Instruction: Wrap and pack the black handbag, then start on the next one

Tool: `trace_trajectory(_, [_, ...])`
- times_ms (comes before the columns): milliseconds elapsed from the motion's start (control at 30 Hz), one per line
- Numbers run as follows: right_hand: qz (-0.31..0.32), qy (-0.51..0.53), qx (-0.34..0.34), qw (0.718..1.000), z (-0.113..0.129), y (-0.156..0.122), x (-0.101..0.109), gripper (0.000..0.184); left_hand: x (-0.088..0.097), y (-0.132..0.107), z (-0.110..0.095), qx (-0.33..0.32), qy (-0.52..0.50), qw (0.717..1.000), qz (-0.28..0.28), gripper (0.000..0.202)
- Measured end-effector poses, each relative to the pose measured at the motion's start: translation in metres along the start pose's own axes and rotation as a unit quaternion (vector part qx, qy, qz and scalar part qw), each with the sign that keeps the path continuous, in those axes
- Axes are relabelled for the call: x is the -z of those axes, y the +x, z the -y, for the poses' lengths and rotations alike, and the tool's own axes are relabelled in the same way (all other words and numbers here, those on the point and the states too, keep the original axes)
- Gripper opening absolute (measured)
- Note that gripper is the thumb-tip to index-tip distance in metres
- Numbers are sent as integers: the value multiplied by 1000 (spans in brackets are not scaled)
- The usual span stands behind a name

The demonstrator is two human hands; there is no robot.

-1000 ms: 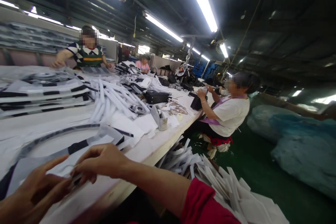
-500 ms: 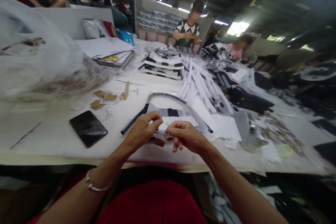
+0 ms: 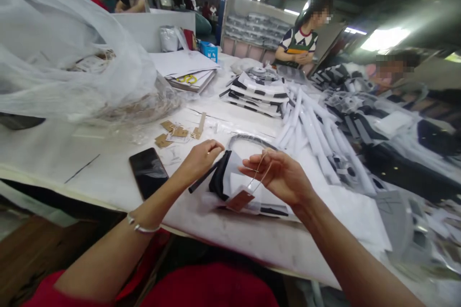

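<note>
We note a parting since the last look: left hand beside the grey-and-black piece, hold unclear; right hand pinched on string, apparently alone carrying the brown tag over the piece's near edge

A head-worn camera looks forward and down over the worktable.

A phone lies on the white table; yellow handles, probably scissors, rest among papers near a blue box.
</note>
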State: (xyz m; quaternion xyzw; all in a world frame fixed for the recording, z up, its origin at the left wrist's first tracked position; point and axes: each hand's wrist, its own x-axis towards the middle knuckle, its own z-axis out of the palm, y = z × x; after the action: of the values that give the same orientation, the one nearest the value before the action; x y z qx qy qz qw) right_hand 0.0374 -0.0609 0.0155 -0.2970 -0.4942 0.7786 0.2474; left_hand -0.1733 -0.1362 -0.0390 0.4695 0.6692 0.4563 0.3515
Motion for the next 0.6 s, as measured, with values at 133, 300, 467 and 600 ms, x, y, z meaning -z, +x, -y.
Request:
trace_trajectory(133, [-72,-58,-91,992,-4,51,14,19,-5,58,27,121,69,990,14,12])
trace_trajectory(300, [-99,-247,-165,950,-19,109,33,14,-32,88,45,159,12,985,67,11])
trace_trajectory(467, [-45,-323,-231,917,-32,144,38,16,-38,82,49,133,-32,987,80,27])
trace_trajectory(600, [48,-322,-246,913,-41,155,34,11,-37,73,45,68,18,995,73,37])
